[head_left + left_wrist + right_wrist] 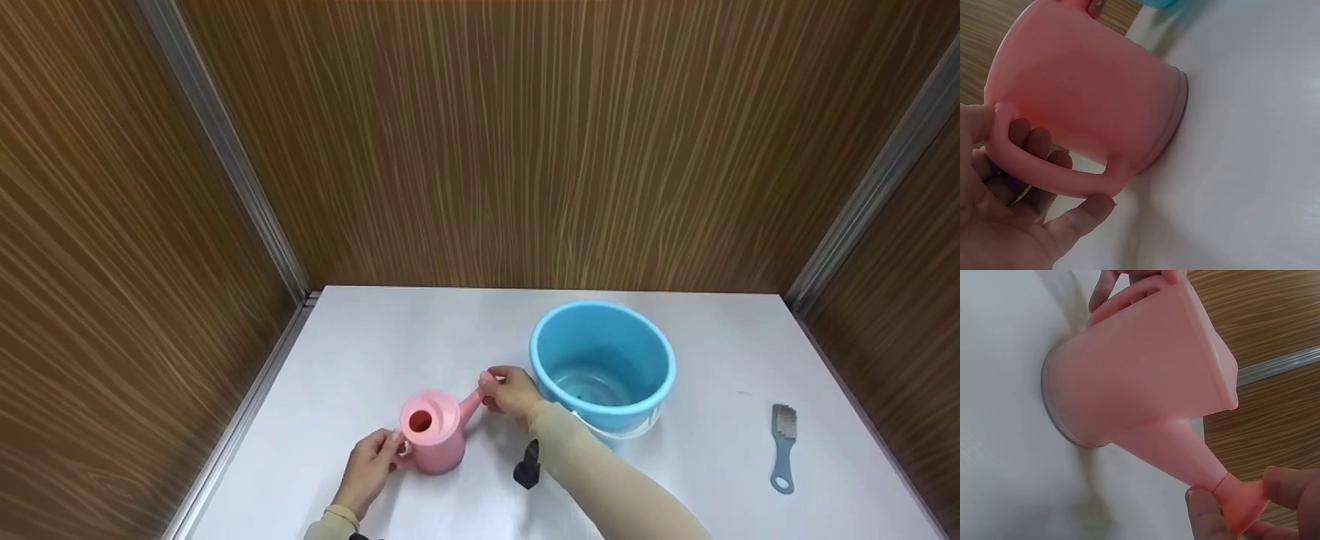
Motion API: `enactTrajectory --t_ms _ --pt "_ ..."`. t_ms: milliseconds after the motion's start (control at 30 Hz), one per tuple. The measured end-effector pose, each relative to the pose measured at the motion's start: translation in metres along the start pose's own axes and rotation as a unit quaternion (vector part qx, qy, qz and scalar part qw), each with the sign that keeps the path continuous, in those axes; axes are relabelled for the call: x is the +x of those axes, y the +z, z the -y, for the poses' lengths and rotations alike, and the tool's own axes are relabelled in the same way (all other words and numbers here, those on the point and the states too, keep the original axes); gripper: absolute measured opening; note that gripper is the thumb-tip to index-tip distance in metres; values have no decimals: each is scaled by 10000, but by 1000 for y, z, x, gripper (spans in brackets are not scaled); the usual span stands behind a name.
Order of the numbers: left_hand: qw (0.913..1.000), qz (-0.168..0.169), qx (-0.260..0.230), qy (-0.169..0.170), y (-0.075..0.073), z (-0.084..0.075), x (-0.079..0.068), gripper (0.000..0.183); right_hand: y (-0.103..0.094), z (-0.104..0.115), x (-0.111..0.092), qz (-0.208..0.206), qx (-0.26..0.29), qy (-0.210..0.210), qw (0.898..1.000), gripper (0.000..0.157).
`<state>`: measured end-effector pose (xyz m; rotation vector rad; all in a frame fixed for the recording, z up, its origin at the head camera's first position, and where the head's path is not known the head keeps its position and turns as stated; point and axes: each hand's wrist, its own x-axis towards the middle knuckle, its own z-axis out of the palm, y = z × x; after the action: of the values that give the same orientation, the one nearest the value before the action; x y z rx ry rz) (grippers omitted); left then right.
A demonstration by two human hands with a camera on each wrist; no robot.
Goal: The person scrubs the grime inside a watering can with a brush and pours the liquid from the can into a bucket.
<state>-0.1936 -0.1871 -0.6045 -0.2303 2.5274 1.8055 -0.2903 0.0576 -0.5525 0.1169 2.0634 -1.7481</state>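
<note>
Nearest to us, a beige sleeve (622,487) on the right arm slants in from the lower edge of the head view. Wood-grained panels (525,150) rise at the back and on both sides, with grey metal strips (229,150) running down the corners. Between them spreads a white surface (712,465). We find a light blue bucket (600,337) right of its middle, mouth up, a pale bail (622,432) hanging at the near side. Left of the bucket is a pink watering can (439,451), upright on the surface, its spout pointing towards the bucket.

We see both grips on the can. The left grip (369,461) is closed around the can's handle (1044,170), fingertips showing through the loop. The right grip (516,394) pinches the flared spout tip (1241,502) just beside the bucket; whether it brushes the bucket, we cannot tell. Well apart on the right, we spot a blue-grey comb (784,451), its holed end towards us. Smallest is a black piece (527,471) beside the right sleeve; what it is, we cannot make out.
</note>
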Motion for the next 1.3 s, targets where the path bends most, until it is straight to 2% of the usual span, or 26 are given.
enactTrajectory --t_ms 200,367,500,733,867,1067,1300 --pt "9980 603 193 75 -10 -19 -8 49 -4 14 -1 215 163 -441 9987 65" --pt "9954 728 506 354 -24 -35 -19 43 -7 29 -12 534 79 -444 9976 76" --pt "9936 744 527 673 -33 -47 -24 38 -13 43 -23 699 -100 -465 9964 80" --pt "9844 1030 685 1248 -38 -107 -38 27 -35 64 -35 775 -289 -750 9937 72" --pt "9791 1288 695 1411 -36 -124 -32 27 -48 70 -38 688 -177 -823 9941 70" --pt "9735 1677 572 1443 -32 -126 -11 34 -69 77 -42 660 -193 -874 9938 67" --pt "9625 1607 989 1947 -30 -149 4 32 -91 91 -47 614 -67 -1020 9929 65"
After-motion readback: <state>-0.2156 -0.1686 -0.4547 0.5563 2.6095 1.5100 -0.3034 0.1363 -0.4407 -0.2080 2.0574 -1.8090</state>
